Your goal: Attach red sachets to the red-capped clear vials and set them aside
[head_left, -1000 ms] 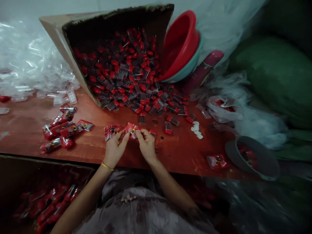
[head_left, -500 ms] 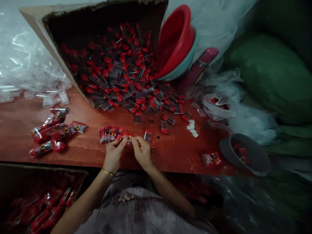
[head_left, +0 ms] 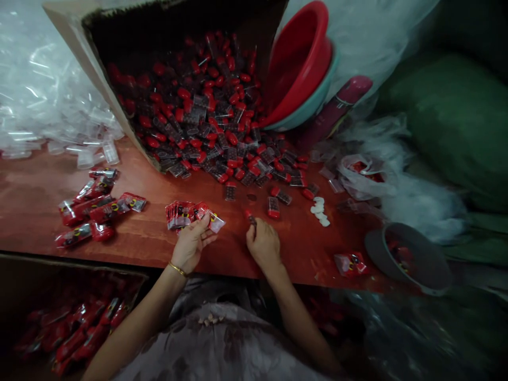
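My left hand pinches a small red printed plastic sleeve between thumb and fingers, its clear end pointing right. Just beyond that hand lies a fanned stack of flat sleeves. My right hand is closed on a small red-capped container, mostly covered by the fingers. Loose clear containers with red caps rest on the table past my right hand. Several filled packets lie in a group to the left.
A cardboard box on its side spills red-capped containers. Red and teal basins lean beside it, near a maroon bottle. A grey bowl stands right. Below the table's left edge is a box of packets.
My hands have moved apart. The right hand left the sleeve, moved right and took hold of the red-capped container on the table. The left hand keeps the sleeve.
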`<state>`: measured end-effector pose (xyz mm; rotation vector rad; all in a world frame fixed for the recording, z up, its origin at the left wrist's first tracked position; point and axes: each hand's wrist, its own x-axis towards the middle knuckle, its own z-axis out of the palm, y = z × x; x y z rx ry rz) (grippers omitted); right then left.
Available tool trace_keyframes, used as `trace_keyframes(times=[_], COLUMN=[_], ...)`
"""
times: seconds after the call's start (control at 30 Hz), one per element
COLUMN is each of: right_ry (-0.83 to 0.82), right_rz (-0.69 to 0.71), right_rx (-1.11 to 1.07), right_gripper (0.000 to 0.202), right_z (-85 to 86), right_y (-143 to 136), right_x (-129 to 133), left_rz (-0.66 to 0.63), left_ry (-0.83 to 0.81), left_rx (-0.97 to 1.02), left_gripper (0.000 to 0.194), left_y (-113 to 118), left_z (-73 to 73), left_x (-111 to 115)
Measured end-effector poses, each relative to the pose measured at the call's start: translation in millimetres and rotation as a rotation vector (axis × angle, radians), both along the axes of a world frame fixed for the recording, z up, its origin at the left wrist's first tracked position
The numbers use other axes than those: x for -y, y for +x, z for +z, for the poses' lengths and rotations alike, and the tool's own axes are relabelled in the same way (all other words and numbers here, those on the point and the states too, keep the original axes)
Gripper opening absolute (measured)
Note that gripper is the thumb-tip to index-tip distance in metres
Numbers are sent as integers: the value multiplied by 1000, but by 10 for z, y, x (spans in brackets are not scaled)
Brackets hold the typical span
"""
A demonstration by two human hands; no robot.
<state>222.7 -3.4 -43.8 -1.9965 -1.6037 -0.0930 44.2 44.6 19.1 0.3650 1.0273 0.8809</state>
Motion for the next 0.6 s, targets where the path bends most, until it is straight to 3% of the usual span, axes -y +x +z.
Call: trace_keyframes(times=[0.17, 0.23, 0.37, 0.6], right_ry=[-154, -235, -275, -292], right_rz=[268, 364, 394, 377], right_rx=[-733, -909, -963, -1047], right_gripper=[26, 26, 25, 26], right_z=[275, 417, 566, 509], right_y=[-18, -90, -203, -249], right_x=[275, 386, 442, 337], left_rz=[-13, -23, -36, -26], left_ry=[-1, 11, 72, 137], left_rx=[-4, -14, -44, -37], left_gripper=[36, 35, 35, 35], left_y=[0, 13, 35, 16], left_z=[-30, -38, -21, 0], left_x=[27, 41, 70, 93])
